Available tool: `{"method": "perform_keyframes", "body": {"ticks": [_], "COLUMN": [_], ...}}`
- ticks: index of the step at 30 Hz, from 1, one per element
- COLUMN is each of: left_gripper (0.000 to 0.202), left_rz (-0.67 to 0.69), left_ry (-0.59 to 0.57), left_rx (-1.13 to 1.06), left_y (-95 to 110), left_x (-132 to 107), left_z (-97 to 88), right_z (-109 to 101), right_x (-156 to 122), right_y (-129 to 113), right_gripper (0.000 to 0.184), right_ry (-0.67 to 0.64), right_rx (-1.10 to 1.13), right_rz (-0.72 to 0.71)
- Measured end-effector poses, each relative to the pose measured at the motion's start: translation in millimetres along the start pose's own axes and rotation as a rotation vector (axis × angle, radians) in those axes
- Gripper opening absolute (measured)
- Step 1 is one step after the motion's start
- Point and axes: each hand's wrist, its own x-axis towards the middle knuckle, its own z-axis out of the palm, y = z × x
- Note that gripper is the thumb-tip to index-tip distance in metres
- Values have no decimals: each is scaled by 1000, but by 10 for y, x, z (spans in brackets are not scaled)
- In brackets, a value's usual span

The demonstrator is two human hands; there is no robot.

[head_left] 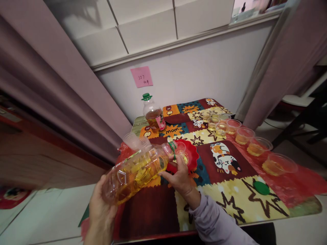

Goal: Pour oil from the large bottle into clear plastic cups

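Observation:
A large clear plastic bottle (138, 173) of yellow liquid is tilted over the table, its green-ringed neck lower right of centre. My left hand (99, 200) is wrapped round its base. My right hand (180, 175) grips near the bottle's shoulder and neck, with the fingers partly hidden. At the bottle's mouth is a clear plastic cup (181, 148) with some yellow liquid, on a red scalloped plate (195, 154). The neck covers part of the cup. A round green cap (261, 187) lies on the patterned placemat (240, 204).
Several cups of yellow liquid, including a near one (278, 165), line the table's right side on red plastic film (304, 178). A bottle of darker liquid (154, 117) with a green hat-shaped cap stands at the back. Empty clear cups (133, 140) sit behind the tilted bottle.

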Motion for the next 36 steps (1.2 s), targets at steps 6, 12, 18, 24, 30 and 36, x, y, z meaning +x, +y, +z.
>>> {"method": "perform_keyframes", "body": {"ticks": [6, 12, 18, 24, 30, 36], "left_gripper": [22, 22, 23, 22, 19, 22], "left_rz": [-24, -12, -22, -21, -29, -27], "left_ry": [5, 25, 37, 26, 22, 31], "left_rx": [11, -13, 7, 3, 22, 16], "left_y": [14, 21, 35, 24, 51, 58], "left_x": [1, -45, -69, -23, -94, -115], "left_z": [7, 67, 97, 46, 87, 106], "right_z": [-2, -5, 9, -4, -11, -7], "right_x": [-6, -4, -4, 8, 15, 8], "right_y": [7, 21, 23, -4, -22, -19], "right_gripper": [58, 59, 59, 58, 56, 55], "right_ry": [0, -11, 20, 9, 7, 3], "right_rx": [7, -20, -6, -2, 1, 17], "right_rz": [12, 17, 3, 3, -8, 6]}}
